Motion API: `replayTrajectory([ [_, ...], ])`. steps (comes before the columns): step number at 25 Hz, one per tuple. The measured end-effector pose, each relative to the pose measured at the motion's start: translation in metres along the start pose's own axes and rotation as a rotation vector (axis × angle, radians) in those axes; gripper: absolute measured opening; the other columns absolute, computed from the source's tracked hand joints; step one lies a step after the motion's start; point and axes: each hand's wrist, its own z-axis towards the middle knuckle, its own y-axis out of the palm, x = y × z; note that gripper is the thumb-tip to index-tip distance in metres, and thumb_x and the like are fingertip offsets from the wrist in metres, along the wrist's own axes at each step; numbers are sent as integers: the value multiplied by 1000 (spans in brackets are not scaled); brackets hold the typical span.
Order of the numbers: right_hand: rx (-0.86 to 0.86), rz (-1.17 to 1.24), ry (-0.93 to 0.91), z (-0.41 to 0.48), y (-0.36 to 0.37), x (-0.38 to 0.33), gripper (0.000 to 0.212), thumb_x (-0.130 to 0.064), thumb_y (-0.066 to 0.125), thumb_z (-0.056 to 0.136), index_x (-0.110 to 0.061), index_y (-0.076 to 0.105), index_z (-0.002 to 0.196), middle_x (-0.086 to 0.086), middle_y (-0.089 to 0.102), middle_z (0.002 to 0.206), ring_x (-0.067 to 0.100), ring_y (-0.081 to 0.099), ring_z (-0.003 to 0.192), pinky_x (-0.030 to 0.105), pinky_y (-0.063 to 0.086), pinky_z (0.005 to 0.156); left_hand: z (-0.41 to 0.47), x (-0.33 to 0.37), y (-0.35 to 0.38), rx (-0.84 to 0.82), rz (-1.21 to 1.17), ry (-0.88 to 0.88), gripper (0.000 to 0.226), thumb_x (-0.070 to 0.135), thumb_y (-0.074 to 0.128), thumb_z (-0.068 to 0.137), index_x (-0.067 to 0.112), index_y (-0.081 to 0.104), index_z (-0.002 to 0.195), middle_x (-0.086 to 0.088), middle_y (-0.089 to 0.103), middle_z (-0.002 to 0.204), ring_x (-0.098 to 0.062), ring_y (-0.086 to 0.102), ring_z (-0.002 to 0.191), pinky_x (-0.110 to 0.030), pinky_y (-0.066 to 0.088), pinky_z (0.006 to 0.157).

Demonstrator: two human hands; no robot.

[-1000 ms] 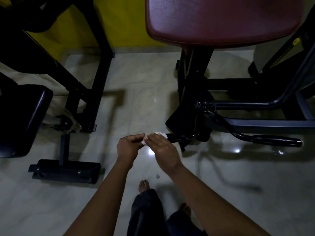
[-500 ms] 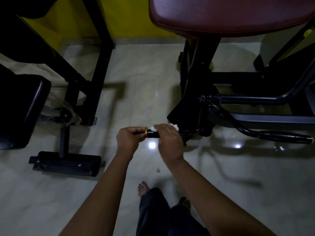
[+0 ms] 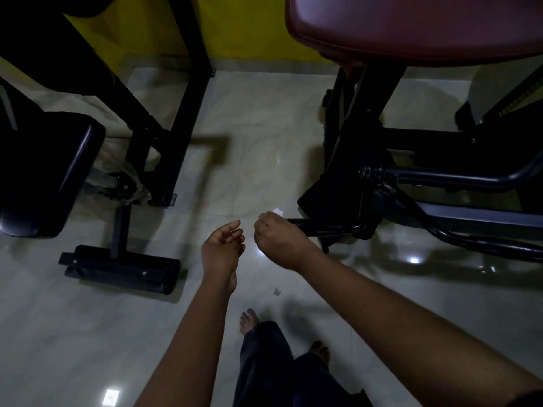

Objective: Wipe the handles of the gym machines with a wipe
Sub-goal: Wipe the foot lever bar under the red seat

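Right hand [image 3: 279,237] grips the wipe [image 3: 277,212] on the black handle [image 3: 320,226]; left hand [image 3: 221,245] has its fingers released; glossy tile floor [image 3: 88,333], yellow wall [image 3: 235,24].

Floor tile [image 3: 264,136] was polished and glossy, and it mirrored the lights. Far-right seat pad [image 3: 411,27]: maroon vinyl-like cover, smooth, low sheen. Left pad [image 3: 44,171]: black, similar smooth cover, glossier along its edge. Left frame [image 3: 194,83] looked like black painted metal, matt. Clear plastic wrap [image 3: 129,174] at its joint was crinkled and shiny. Right tube [image 3: 470,179]: dark metal, satin sheen. Handle [image 3: 323,226] was black and dull, material unclear. Wipe [image 3: 277,212]: white, paper or cloth, couldn't tell. Far wall [image 3: 235,24]: yellow, matt. Trousers [image 3: 264,362]: dark cloth.
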Motion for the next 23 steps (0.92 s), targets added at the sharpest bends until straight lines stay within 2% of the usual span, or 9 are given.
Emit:
replayTrajectory([
  [2,-352,73,5,19,-17,11,21,2,52,86,-2,65,101,15,61,105,31,59,97,35,46,77,0,-1,-10,18,26,-1,31,-9,48,93,10,66,109,-7,67,100,-19,63,92,-32,53,84],
  [4,-433,174,69,19,-17,24,21,-7,50,87,-4,63,103,15,59,109,32,59,96,30,36,65,1,-3,-17,22,47,-20,31,-9,50,92,13,67,106,-7,67,102,-20,64,93,-31,52,84],
  [6,-256,302,112,8,-6,28,19,-17,52,86,-6,63,96,15,60,101,33,59,88,30,30,61,0,-8,-18,-2,60,-61,29,-7,52,92,14,66,106,-9,67,105,-19,64,94,-31,52,85],
  [9,121,621,228,-3,11,26,13,-17,58,81,-8,67,81,10,64,84,29,61,77,30,44,61,-8,-12,-10,-96,70,-65,27,-5,57,90,9,67,112,-11,69,107,-21,65,96,-33,52,90],
  [11,301,660,256,-10,15,27,13,-17,59,82,-9,68,85,7,66,87,25,62,79,32,51,67,-16,-9,0,-162,58,-21,30,-7,59,88,8,69,112,-9,71,106,-21,67,102,-35,52,94],
  [15,532,485,178,-48,25,35,16,-8,66,85,-4,72,100,12,68,99,25,62,92,33,51,84,-19,-1,15,-207,110,65,31,-9,59,86,12,74,104,-5,75,99,-21,67,103,-37,52,97],
  [18,663,498,385,-65,30,34,14,-8,68,84,-5,73,97,8,71,100,24,67,93,33,51,87,-13,-1,16,-174,144,66,30,-4,63,85,22,78,89,-6,76,92,-21,67,96,-43,52,97],
  [20,712,541,530,-56,31,21,13,-12,67,85,-7,74,95,6,72,100,22,68,94,34,51,88,-13,0,16,-173,176,85,28,-4,64,84,19,78,90,-6,76,91,-20,68,93,-43,52,96],
  [23,672,436,380,-42,33,-2,16,-11,63,90,-3,72,102,11,70,109,26,65,104,36,45,100,-13,3,18,-186,166,88,24,-3,63,86,16,77,92,-7,76,91,-27,69,99,-41,53,95],
])
